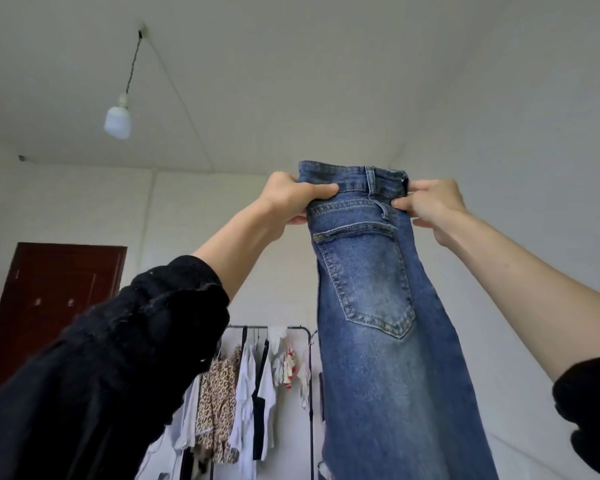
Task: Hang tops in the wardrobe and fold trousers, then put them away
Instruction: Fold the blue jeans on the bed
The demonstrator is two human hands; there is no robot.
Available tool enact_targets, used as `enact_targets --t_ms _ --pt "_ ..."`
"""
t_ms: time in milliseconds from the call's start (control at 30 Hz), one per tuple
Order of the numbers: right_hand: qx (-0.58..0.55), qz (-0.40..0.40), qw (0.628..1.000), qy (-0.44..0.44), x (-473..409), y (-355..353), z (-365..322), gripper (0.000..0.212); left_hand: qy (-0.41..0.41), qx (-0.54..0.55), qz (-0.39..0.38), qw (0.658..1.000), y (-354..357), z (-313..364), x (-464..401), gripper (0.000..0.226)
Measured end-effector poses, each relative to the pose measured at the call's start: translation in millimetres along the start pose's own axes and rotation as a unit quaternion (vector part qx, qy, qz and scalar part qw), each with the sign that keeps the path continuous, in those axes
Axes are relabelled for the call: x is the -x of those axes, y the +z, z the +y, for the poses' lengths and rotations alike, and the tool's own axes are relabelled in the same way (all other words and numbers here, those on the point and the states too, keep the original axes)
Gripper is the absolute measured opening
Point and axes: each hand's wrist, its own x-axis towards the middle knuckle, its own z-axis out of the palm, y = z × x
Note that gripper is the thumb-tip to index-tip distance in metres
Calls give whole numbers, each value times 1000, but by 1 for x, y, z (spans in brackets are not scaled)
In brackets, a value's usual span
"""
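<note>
- The left hand (pixel 291 197) is clenched on the waistband of the faded blue denim jeans (pixel 371 289), thumb laid across the front of the band and fingers wrapped behind its left edge.
- The right hand (pixel 430 206) pinches the waistband's right edge, thumb tip on the denim near the belt loop, the other fingers mostly hidden behind the cloth.
- Both hands sit at about the same height, close together, with the narrow doubled band stretched taut between them.
- The jeans hang straight down from the 2 grips, long axis vertical, 1 back pocket facing the camera; the legs appear laid one on the other, and the hems run out of view below.
- They are held high in the air, touching nothing else.
- Judgement: folding needs the hanging length brought down onto a surface or doubled up towards the waistband; either hand could release equally well.
- Behind and below, well apart, stands a black metal clothes rail (pixel 274 328) carrying hung tops; a dark red door (pixel 49 306) lies left.
</note>
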Motion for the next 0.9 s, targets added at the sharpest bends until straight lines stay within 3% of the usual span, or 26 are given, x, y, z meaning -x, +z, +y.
enact_targets --t_ms 200,400,600,900 --pt "24 -104 993 53 26 50 45 18 -89 -34 22 995 -24 -55 36 23" --pt "-7 -203 966 158 138 153 128 40 -207 -45 60 975 -86 -163 141 12" --pt "-8 -333 913 235 311 266 173 53 -355 -48 139 923 -192 -259 293 12" --pt "14 -446 862 240 514 487 165 36 -484 -68 206 848 -408 -353 429 11"
